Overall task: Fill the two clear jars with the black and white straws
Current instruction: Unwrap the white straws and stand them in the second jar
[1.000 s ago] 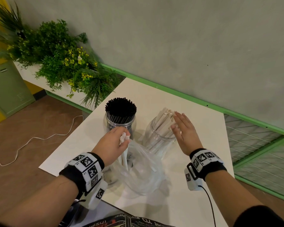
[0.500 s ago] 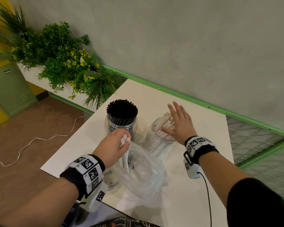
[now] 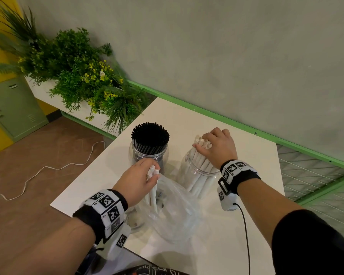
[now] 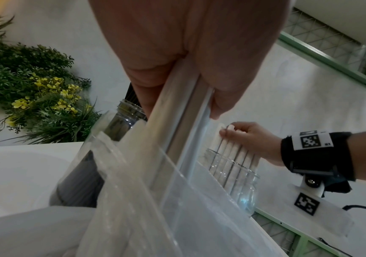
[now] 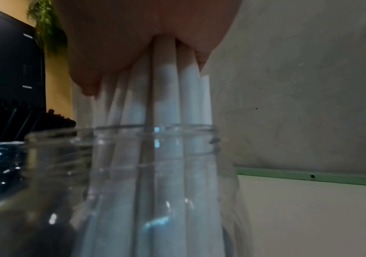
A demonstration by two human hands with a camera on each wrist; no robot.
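I stand at a white desk (image 3: 246,159) set against a grey wall, looking down at my two hands. My left hand (image 3: 136,180) is curled around a small bunch of white straws (image 3: 153,190), gripping them near their top ends; the rest of the bunch runs down into a crumpled clear plastic bag (image 3: 173,211) lying on the desk just in front of me. The left wrist view shows the same grip from below, with my fingers (image 4: 148,69) wrapped round the straws (image 4: 177,121) above the bag's (image 4: 199,208) open mouth. My right hand (image 3: 218,147) is further out and to the right, closed over the tops of the white straws in the jar (image 3: 202,171), which stand leaning inside the right clear jar (image 3: 189,171). The right wrist view shows my fingers (image 5: 94,69) bunched round those straws (image 5: 166,104) just above the jar's threaded rim (image 5: 155,128). To the left of that jar, just beyond my left hand, stands the left clear jar (image 3: 136,153), packed with upright black straws (image 3: 150,135) whose ends fan out above its mouth. The two jars stand near each other, not touching. Green plants with yellow flowers (image 3: 77,76) sit beyond the desk's left corner, and a white cable (image 3: 48,167) trails over the brown floor.
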